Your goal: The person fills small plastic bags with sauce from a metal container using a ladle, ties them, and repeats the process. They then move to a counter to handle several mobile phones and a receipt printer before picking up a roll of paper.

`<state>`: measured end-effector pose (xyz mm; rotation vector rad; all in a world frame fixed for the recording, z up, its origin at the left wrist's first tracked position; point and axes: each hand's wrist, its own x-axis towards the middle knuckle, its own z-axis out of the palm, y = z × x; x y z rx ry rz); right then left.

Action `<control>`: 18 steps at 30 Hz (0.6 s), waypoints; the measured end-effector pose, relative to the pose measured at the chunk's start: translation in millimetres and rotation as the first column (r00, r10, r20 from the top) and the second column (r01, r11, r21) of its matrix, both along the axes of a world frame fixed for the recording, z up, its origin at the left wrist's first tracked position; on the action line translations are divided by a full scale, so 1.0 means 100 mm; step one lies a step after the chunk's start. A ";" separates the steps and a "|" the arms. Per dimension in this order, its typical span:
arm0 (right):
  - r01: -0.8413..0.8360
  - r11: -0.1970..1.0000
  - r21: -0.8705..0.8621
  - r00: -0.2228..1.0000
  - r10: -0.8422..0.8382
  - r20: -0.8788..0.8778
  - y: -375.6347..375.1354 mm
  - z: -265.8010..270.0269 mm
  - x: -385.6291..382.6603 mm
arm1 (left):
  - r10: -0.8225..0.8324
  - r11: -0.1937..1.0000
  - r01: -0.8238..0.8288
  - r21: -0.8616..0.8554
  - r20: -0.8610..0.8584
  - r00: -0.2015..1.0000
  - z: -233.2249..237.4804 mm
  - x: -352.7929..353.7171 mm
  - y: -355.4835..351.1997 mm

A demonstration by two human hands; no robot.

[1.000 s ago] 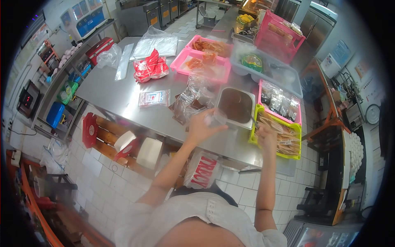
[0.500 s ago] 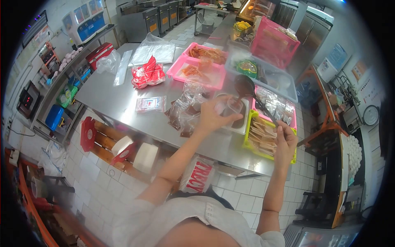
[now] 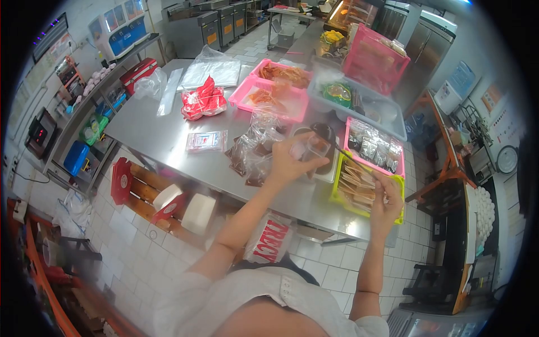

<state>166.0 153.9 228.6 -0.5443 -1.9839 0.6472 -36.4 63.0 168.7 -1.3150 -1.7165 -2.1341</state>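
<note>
My right hand (image 3: 386,199) is closed around the handle end of a black ladle (image 3: 324,132). Its dark bowl is tipped at the mouth of a small clear plastic bag (image 3: 319,147). My left hand (image 3: 287,162) grips that bag, thumb and fingers curved about it; dark brown sauce shows near its opening. Behind and below the bag is a metal pan (image 3: 332,168), mostly covered by my left hand and the ladle. Just left of my left hand lie several clear bags filled with brown sauce (image 3: 255,160).
A yellow-green basket of flat tan packets (image 3: 355,191) sits under my right hand. Behind it stand a pink basket of dark packets (image 3: 373,143) and a translucent tub (image 3: 387,112). Pink trays (image 3: 292,112), a red bag (image 3: 203,102) and a flat packet (image 3: 206,141) lie farther left.
The ladle bowl has come down and toward me, from above the pan to the bag's mouth. My right hand has lowered slightly; my left hand has stayed nearly in place.
</note>
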 end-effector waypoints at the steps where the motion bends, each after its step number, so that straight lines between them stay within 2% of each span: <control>1: 0.010 1.000 0.014 1.000 -0.010 0.008 0.00 -0.01 0.00 | -0.027 1.000 0.027 0.017 0.054 0.998 0.01 0.02 -0.01; 2: 0.008 1.000 0.015 1.000 -0.008 0.005 0.00 -0.02 0.00 | -0.025 1.000 0.025 0.018 0.051 0.998 0.02 0.02 -0.03; 4: 0.006 1.000 0.011 0.999 -0.006 0.035 -0.01 -0.02 0.01 | -0.022 0.995 0.030 -0.092 0.088 0.996 0.03 0.02 -0.07; 11: -0.027 0.998 -0.058 1.000 0.028 0.012 0.00 -0.03 -0.01 | 0.029 0.995 -0.023 -0.095 0.056 0.998 -0.01 0.01 -0.07; 13: -0.063 0.980 -0.188 0.998 0.059 -0.028 0.00 -0.04 -0.03 | 0.033 0.999 -0.032 -0.044 0.019 0.999 0.05 0.04 -0.10; 17: -0.092 0.954 -0.284 0.996 0.086 -0.032 0.03 -0.06 -0.04 | 0.019 0.999 -0.018 -0.041 0.041 0.999 0.03 0.04 -0.12; 18: -0.120 0.927 -0.356 0.993 0.105 -0.062 0.06 -0.09 -0.06 | 0.029 0.998 -0.027 -0.049 0.041 0.999 0.01 0.05 -0.12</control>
